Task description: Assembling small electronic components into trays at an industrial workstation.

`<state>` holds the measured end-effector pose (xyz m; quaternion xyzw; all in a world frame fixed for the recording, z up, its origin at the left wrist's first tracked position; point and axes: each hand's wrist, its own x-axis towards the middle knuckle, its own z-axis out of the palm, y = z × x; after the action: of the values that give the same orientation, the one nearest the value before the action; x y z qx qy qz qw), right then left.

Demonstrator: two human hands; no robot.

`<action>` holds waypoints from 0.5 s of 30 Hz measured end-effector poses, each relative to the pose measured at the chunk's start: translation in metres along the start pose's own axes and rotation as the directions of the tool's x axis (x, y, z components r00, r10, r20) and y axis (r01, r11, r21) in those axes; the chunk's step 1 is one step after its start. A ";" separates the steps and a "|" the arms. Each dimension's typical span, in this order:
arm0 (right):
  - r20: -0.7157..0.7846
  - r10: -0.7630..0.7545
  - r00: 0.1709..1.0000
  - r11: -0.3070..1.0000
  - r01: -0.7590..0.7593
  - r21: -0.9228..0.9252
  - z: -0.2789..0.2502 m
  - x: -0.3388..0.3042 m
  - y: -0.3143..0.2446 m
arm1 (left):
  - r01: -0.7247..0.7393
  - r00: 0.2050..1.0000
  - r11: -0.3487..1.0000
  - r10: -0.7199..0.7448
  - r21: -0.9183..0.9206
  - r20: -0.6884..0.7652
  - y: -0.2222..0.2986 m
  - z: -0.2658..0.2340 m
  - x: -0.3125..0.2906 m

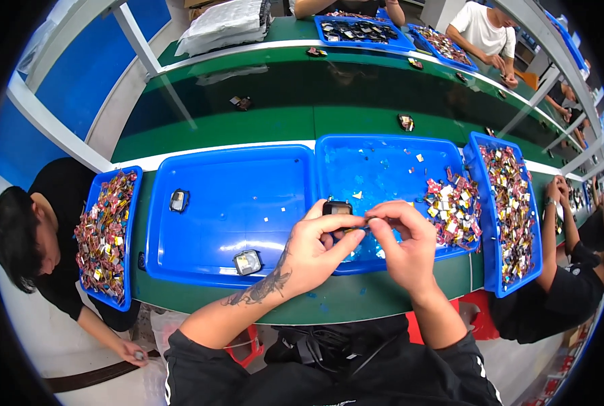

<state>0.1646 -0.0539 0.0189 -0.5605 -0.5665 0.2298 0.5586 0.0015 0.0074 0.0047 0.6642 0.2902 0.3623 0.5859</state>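
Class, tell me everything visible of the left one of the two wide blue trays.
The left wide tray is a shallow blue rectangle with rounded corners and a raised rim, apparently of glossy plastic. It lies flat on the green tabletop beside the right wide tray. Inside are two squarish, dark-framed pieces and a few tiny scraps. The left forearm crosses over its near right corner; contact is unclear.
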 end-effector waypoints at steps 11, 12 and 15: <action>0.105 0.010 0.994 0.966 0.017 -0.259 0.005 0.005 -0.029 | 0.018 0.999 0.908 -0.003 -0.418 0.035 -0.002 -0.002 -0.003; 0.090 -0.015 0.996 0.955 0.041 -0.295 0.006 0.006 -0.031 | 0.029 0.998 0.900 -0.004 -0.435 0.059 -0.002 -0.003 -0.001; 0.093 -0.059 0.994 0.935 0.087 -0.344 0.005 0.007 -0.035 | 0.102 0.994 0.875 -0.069 -0.472 0.088 0.002 -0.006 -0.001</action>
<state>0.1490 -0.0553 0.0513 -0.6190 -0.6409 0.1279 0.4356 -0.0041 0.0094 0.0072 0.4984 0.2014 0.3734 0.7561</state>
